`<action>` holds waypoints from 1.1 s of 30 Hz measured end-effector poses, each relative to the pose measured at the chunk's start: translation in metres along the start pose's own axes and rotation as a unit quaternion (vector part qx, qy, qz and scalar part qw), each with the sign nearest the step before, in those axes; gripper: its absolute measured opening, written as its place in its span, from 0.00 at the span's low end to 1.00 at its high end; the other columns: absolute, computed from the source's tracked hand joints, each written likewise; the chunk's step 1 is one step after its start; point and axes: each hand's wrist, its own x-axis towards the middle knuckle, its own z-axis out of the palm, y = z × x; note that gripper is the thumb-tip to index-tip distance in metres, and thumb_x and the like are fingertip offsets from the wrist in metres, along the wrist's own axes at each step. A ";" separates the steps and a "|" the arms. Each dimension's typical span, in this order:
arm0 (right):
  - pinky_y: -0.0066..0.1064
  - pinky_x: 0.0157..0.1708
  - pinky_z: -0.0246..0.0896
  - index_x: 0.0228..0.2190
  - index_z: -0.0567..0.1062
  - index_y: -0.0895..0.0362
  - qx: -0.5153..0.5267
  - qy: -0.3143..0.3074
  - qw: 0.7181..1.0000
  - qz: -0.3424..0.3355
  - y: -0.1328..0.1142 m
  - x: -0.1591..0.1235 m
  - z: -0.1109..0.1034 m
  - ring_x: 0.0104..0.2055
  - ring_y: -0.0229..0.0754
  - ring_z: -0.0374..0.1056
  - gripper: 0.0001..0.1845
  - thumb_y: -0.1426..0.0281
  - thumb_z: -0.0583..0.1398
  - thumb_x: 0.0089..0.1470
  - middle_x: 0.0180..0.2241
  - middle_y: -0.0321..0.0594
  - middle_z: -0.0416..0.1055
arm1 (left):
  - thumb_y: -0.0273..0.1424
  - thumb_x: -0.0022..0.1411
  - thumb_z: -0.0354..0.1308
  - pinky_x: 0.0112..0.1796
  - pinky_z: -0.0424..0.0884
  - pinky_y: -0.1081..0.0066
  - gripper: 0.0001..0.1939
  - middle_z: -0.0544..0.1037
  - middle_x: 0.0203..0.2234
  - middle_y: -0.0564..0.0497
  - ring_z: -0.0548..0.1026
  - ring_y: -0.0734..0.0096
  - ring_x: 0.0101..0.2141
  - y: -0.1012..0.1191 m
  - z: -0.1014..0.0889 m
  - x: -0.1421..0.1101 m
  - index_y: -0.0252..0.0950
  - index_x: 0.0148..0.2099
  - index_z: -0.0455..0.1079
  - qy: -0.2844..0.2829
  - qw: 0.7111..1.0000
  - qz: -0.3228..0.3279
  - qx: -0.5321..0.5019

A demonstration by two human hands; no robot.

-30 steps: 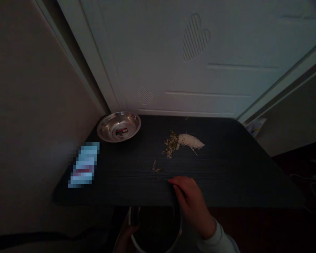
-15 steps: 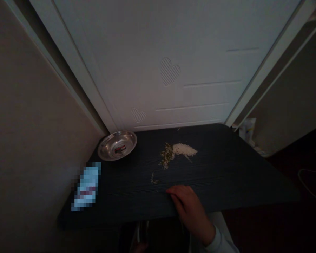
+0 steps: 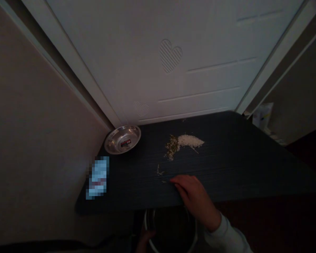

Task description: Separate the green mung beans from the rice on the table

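Left grip (image 3: 145,240) on pot (image 3: 146,225) rim, right grip (image 3: 197,198) pinched closed near grains (image 3: 160,172), red-and-black bowl label (image 3: 125,143) unreadable

A white door (image 3: 116,63) (heart-embossed) stands behind the dark table (image 3: 226,158).

Left hand (image 3: 146,239) grips pot (image 3: 147,225) | right hand (image 3: 192,191) over table (image 3: 226,165)

I find no readable text, brand or number: the red-and-black label (image 3: 125,143) inside my metal bowl (image 3: 123,139) is illegible, and the blue item (image 3: 98,178) is pixelated.
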 end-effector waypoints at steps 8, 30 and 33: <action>0.36 0.42 0.58 0.38 0.73 0.51 0.031 -0.018 0.999 -0.004 -0.001 -0.001 -0.003 0.41 0.39 0.68 0.12 0.75 0.52 0.57 0.38 0.36 0.75 | 0.28 0.38 0.64 0.49 0.62 0.53 0.04 0.81 0.21 0.48 0.76 0.46 0.41 0.000 0.015 -0.004 0.41 0.23 0.76 0.016 1.000 -0.008 0.016; 0.33 0.34 0.53 0.32 0.69 0.56 -0.105 0.029 0.990 0.085 -0.034 -0.011 0.020 0.27 0.40 0.67 0.04 0.71 0.55 0.54 0.25 0.37 0.74 | 0.24 0.36 0.64 0.50 0.63 0.54 0.17 0.83 0.29 0.47 0.70 0.44 0.49 0.006 0.031 -0.017 0.39 0.34 0.77 0.027 0.999 0.021 -0.037; 0.33 0.33 0.52 0.30 0.69 0.56 -0.132 0.048 0.985 0.096 -0.021 -0.013 0.010 0.27 0.40 0.67 0.04 0.71 0.54 0.54 0.25 0.37 0.74 | 0.25 0.36 0.64 0.50 0.64 0.54 0.16 0.83 0.31 0.47 0.70 0.44 0.49 0.006 0.034 -0.017 0.39 0.33 0.77 0.034 0.998 0.030 -0.035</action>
